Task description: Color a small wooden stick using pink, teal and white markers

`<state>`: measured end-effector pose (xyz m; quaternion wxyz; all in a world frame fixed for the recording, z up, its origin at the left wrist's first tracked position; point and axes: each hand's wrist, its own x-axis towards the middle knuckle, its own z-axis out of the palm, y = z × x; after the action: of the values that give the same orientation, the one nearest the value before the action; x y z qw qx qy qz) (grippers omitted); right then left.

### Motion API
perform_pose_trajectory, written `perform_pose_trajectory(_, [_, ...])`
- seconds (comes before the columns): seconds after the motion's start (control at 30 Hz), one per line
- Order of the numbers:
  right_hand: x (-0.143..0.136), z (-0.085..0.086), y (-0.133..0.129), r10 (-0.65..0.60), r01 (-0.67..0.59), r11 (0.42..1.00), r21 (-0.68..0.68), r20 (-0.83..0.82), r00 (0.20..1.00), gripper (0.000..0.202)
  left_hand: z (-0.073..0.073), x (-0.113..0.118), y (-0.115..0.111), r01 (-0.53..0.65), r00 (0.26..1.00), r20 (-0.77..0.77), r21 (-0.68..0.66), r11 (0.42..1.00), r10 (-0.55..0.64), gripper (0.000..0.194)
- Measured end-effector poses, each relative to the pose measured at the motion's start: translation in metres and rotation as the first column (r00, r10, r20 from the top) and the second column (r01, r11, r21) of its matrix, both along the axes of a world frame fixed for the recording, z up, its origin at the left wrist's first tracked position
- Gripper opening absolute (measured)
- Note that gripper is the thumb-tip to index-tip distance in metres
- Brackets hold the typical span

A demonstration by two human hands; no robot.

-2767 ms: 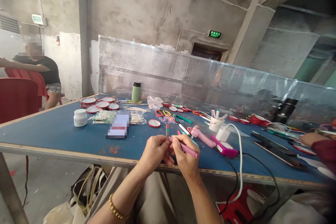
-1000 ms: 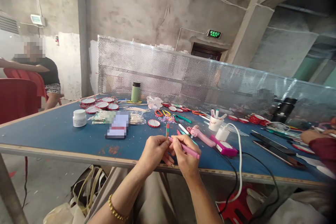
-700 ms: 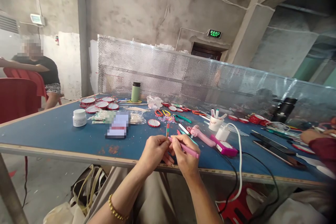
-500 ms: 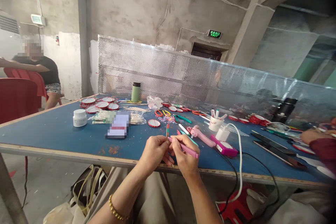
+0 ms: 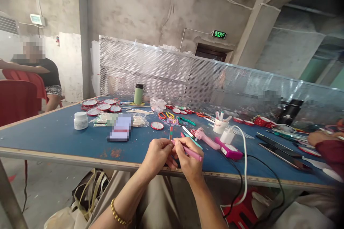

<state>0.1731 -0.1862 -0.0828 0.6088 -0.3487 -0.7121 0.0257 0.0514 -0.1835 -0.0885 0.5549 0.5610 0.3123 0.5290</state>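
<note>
My right hand (image 5: 191,159) is closed around a pink marker pen (image 5: 192,153), its tip end pointing left toward my other fingers. Between the fingertips of my left hand (image 5: 157,155) is a thin stick with red and green bands (image 5: 171,133), standing nearly upright. The pen's tip meets or nearly meets the stick's lower part; fingers hide the exact contact. Both hands are close together above the table's front edge. Just beyond them lie a small round red-rimmed drum (image 5: 157,125) and a white-labelled marker (image 5: 188,132).
A phone (image 5: 120,128) and white jar (image 5: 81,120) are to the left on the blue table (image 5: 53,137). Rightward are a pink handheld device (image 5: 206,139), a purple box (image 5: 230,149) with cables and a cup of pens (image 5: 220,125). A co-worker's hand (image 5: 319,139) is at far right.
The view has shifted very slightly. Both hands keep their hold and place, with the pink marker pen still against or near the stick.
</note>
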Motion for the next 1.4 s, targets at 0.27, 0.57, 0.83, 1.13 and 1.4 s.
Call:
perform_pose_trajectory(0.27, [0.0015, -0.0041, -0.0002, 0.053, -0.055, 0.998, -0.015, -0.129, 0.99, 0.02, 0.0019, -0.001, -0.0021, 0.046, 0.998, 0.04, -0.012, 0.999, -0.045, 0.038])
perform_pose_trajectory(0.57, [-0.0001, -0.001, -0.0001, 0.03, -0.029, 0.999, 0.026, -0.037, 0.999, 0.021, 0.0021, -0.0005, -0.0019, 0.015, 1.0, 0.013, -0.021, 1.0, -0.014, 0.034])
perform_pose_trajectory(0.83, [0.0012, -0.0042, -0.0002, 0.012, -0.007, 0.999, 0.038, -0.125, 0.992, 0.019, 0.0003, -0.0007, 0.0, 0.037, 0.999, 0.032, -0.026, 0.999, -0.037, 0.037])
perform_pose_trajectory(1.13, [0.001, -0.0005, 0.0008, -0.026, 0.032, 0.997, 0.076, -0.076, 0.997, 0.02, 0.0, 0.001, -0.0007, 0.022, 1.0, 0.015, -0.012, 1.0, -0.022, 0.038])
perform_pose_trajectory(1.4, [0.0017, -0.0025, 0.0042, -0.062, 0.068, 0.995, 0.073, -0.085, 0.994, 0.023, -0.0043, 0.0035, 0.0034, 0.04, 0.999, 0.032, -0.011, 0.999, -0.039, 0.036])
